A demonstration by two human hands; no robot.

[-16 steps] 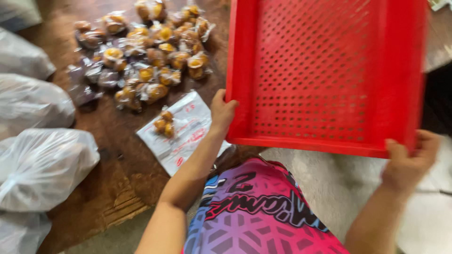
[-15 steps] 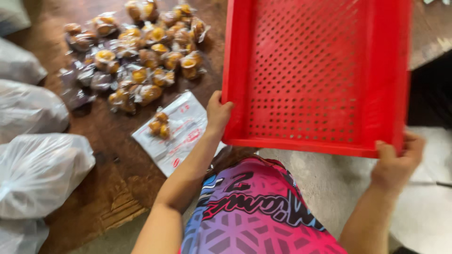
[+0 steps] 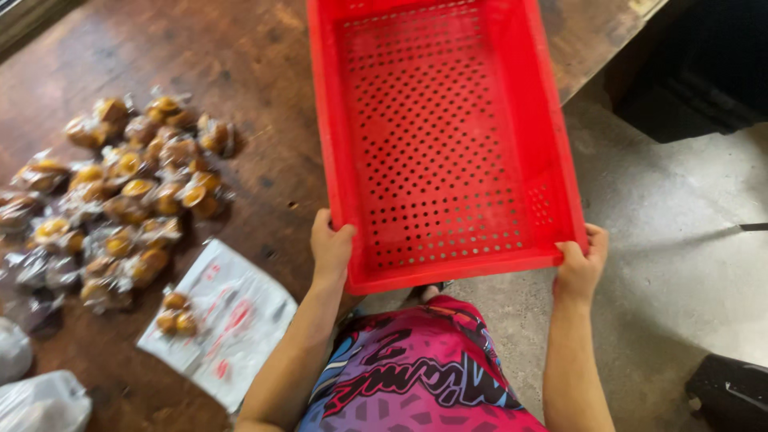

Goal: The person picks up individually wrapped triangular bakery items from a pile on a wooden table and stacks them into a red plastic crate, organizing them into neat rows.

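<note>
Red crate (image 3: 448,136) w/ hands, wooden table (image 3: 240,56)

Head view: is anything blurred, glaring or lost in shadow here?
Head view: mostly sharp, the red crate and both hands, left and right, crisp; slight softness on the wrapped pastries; sheen on the wooden table; upper right corner falls into deep shadow.

Both forearms are bare from elbow to wrist, with no sleeves, watch, bracelet or rings in view. The left hand (image 3: 330,244) and the right hand (image 3: 582,266) wear no gloves. Below them shows a bright patterned garment (image 3: 416,376): magenta and pink ground with purple and blue geometric patches, crossed by large black-outlined red lettering and a dark curved band edged in white.
</note>
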